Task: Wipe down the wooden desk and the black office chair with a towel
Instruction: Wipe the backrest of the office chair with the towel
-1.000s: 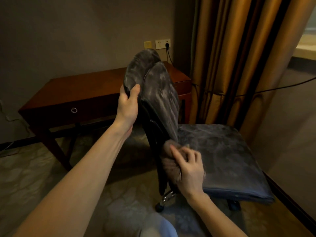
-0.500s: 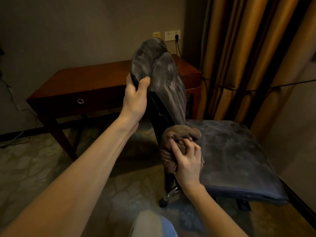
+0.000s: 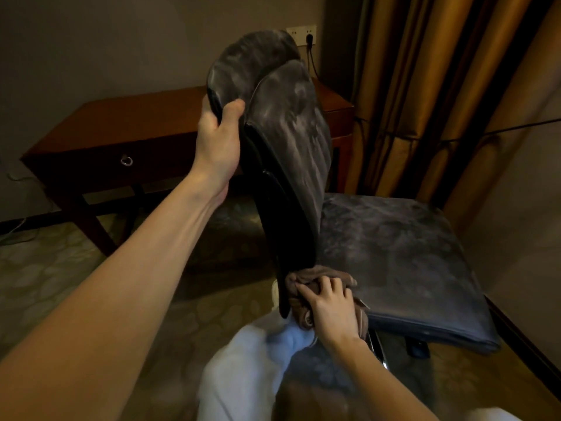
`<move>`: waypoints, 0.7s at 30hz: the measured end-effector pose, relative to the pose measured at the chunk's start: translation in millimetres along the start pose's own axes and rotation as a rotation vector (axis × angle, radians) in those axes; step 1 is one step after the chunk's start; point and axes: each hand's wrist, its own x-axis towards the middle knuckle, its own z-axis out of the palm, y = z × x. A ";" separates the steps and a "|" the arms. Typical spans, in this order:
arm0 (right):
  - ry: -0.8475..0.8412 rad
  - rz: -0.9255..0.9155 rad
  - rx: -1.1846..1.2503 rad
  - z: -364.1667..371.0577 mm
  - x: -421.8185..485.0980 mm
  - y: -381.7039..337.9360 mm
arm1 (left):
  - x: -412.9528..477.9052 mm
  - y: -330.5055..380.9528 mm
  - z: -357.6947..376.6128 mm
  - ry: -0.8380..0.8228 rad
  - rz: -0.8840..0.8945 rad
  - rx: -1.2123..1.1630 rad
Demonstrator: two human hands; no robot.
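1. A dim room with a plain wall, patterned carpet [image 3: 60, 268] and heavy gold curtains [image 3: 425, 86] on the right. A wooden desk [image 3: 145, 123] stands against the wall, with a metal ring pull [image 3: 126, 161] on its drawer front. A wall socket [image 3: 302, 33] with a plug in it sits above the desk's far corner.
2. The black office chair [image 3: 288, 141] stands in front of the desk, seen from the side, with its seat [image 3: 394, 253] reaching right. Pale, dusty streaks cover both the seat and the upright back.
3. The left hand [image 3: 218, 141] grasps the upper edge of the chair back, thumb on the front and fingers wrapped behind. This hold probably steadies the chair so it does not swivel or roll under the wiping.
4. The right hand [image 3: 331, 305] is clenched around a bunched brown towel [image 3: 318, 273]. It presses the towel against the bottom of the chair back, where the back meets the rear of the seat. Bunching the cloth likely makes a firm pad for this narrow join.
5. A pale trouser leg [image 3: 243, 360] shows just below the right hand, which suggests the person is crouched close to reach low.
6. The chair is the part being wiped, and its streaks suggest much is left. Whether the desk has been wiped cannot be told.
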 end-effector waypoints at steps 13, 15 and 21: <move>0.677 0.158 0.300 -113.1 1.7 -21.3 | 13.7 -9.2 -13.8 -0.099 0.093 0.146; 0.611 0.129 0.254 -111.1 14.7 -32.9 | 15.2 -9.0 -17.6 -0.113 0.111 0.187; 0.391 0.049 0.077 -38.4 22.3 -34.6 | 17.8 -12.1 -21.0 -0.073 0.131 0.176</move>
